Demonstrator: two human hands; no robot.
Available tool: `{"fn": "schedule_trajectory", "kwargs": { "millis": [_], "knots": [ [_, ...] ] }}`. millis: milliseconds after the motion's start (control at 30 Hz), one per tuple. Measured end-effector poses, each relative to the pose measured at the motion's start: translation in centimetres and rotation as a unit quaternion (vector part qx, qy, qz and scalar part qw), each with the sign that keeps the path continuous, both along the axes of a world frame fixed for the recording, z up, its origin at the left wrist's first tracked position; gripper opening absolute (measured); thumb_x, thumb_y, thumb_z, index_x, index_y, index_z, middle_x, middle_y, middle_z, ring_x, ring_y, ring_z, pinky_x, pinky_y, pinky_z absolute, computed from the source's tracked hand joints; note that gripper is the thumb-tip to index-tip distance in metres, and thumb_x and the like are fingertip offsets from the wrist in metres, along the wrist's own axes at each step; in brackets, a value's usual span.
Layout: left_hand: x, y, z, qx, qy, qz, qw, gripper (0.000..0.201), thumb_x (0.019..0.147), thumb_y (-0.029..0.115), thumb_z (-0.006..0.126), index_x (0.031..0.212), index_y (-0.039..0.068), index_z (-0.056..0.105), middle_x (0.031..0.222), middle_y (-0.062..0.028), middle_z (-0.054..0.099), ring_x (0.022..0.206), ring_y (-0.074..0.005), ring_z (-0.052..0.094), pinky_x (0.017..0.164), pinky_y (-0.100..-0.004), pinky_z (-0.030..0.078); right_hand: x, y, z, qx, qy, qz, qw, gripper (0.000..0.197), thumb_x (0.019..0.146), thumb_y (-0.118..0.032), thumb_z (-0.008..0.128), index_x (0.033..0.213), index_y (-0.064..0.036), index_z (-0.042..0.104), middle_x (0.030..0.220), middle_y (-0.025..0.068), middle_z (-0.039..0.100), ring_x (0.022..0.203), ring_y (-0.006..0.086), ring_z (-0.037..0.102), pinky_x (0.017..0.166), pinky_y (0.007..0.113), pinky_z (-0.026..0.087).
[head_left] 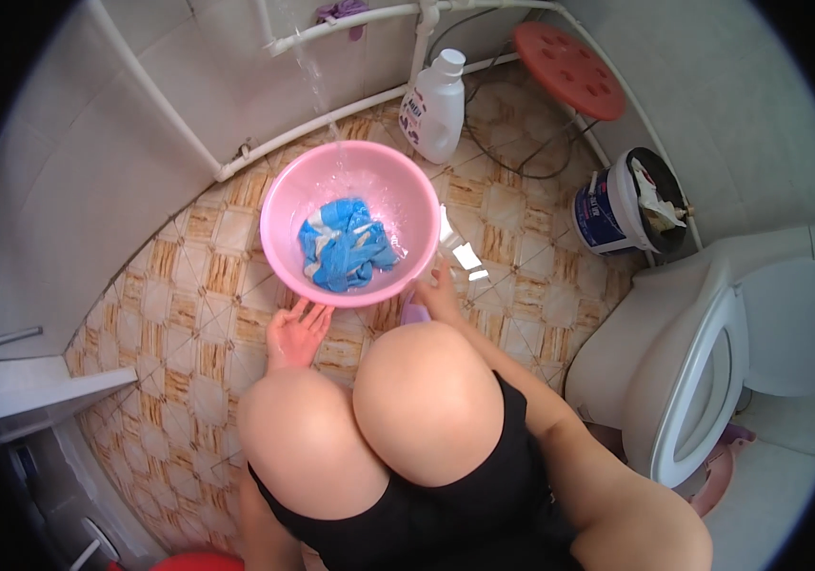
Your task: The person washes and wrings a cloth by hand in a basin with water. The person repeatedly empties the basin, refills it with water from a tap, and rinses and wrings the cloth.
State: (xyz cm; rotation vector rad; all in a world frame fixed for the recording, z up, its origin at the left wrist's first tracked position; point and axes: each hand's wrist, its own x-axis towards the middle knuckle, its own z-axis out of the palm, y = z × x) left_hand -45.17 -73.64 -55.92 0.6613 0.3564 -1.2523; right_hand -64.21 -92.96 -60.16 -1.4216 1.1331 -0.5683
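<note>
A pink plastic basin (274, 228) stands on the floor in front of my knees. Blue and white cloth (348, 246) lies crumpled in it, and a stream of water (310, 76) falls into its far side. My left hand (297, 333) is at the basin's near left rim, palm up, with its fingers spread and nothing in them. At the near right rim is my right hand (438, 295), fingers apart, seemingly touching the basin's outside; my knee hides part of the wrist. A small purple thing (414, 310) shows beside that hand, mostly covered by the knee.
A white detergent bottle (436, 109) stands behind the basin by the wall pipes. To the right are a red round stool (569, 71), a bucket (607, 209) with waste inside, and a toilet (684, 381) with its lid up. A white ledge (60, 390) juts out at left.
</note>
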Motion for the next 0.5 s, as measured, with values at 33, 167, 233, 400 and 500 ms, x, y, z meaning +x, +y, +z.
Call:
{"fn": "schedule_trajectory", "kwargs": {
  "millis": [33, 167, 233, 400, 500],
  "knots": [
    [-0.2, -0.5, -0.1, 0.0, 0.001, -0.004, 1.0, 0.051, 0.076, 0.019, 0.047, 0.122, -0.003, 0.04, 0.126, -0.0223, 0.041, 0.118, -0.0328, 0.042, 0.096, -0.0392, 0.038, -0.2, 0.2, 0.0, 0.207, -0.036, -0.107, 0.972, 0.076, 0.078, -0.013, 0.062, 0.141, -0.0069, 0.02, 0.132, 0.0252, 0.034, 0.111, 0.0292, 0.053, 0.072, 0.042, 0.053],
    [-0.3, -1.2, -0.9, -0.023, 0.015, -0.013, 1.0, 0.054, 0.075, 0.015, 0.047, 0.125, -0.003, 0.037, 0.126, -0.022, 0.039, 0.119, -0.0321, 0.041, 0.096, -0.0381, 0.038, -0.1, 1.1, 3.0, 0.335, -0.158, -0.063, 0.927, 0.066, 0.082, -0.005, 0.056, 0.138, -0.0071, 0.023, 0.102, 0.0195, 0.057, 0.066, 0.0218, 0.062, 0.056, 0.032, 0.055],
    [-0.1, -0.8, -0.2, -0.031, 0.017, -0.003, 0.999, 0.054, 0.075, 0.015, 0.047, 0.125, -0.003, 0.036, 0.127, -0.0221, 0.039, 0.119, -0.0322, 0.041, 0.097, -0.0383, 0.038, 0.8, 1.1, 4.4, 0.356, -0.134, -0.087, 0.92, 0.059, 0.082, 0.0, 0.053, 0.135, -0.0075, 0.028, 0.088, 0.0162, 0.061, 0.054, 0.0195, 0.058, 0.053, 0.03, 0.053],
    [0.0, -0.5, 0.1, -0.073, 0.037, 0.009, 0.997, 0.056, 0.075, 0.013, 0.046, 0.128, -0.002, 0.034, 0.131, -0.0218, 0.035, 0.123, -0.032, 0.037, 0.098, -0.0392, 0.037, 0.9, 0.3, 7.6, 0.326, -0.086, -0.019, 0.941, 0.067, 0.079, -0.003, 0.055, 0.139, -0.0025, 0.024, 0.108, 0.0161, 0.059, 0.092, 0.0233, 0.063, 0.077, 0.031, 0.052],
    [-0.2, -0.7, 0.1, -0.079, 0.039, 0.012, 0.996, 0.055, 0.076, 0.012, 0.045, 0.128, -0.001, 0.035, 0.132, -0.0212, 0.035, 0.124, -0.0315, 0.036, 0.099, -0.0394, 0.037, 1.0, -0.4, 7.1, 0.313, -0.088, -0.034, 0.945, 0.056, 0.08, -0.003, 0.054, 0.132, -0.0041, 0.033, 0.101, 0.0134, 0.061, 0.083, 0.0196, 0.063, 0.066, 0.026, 0.051]
  ]
}}
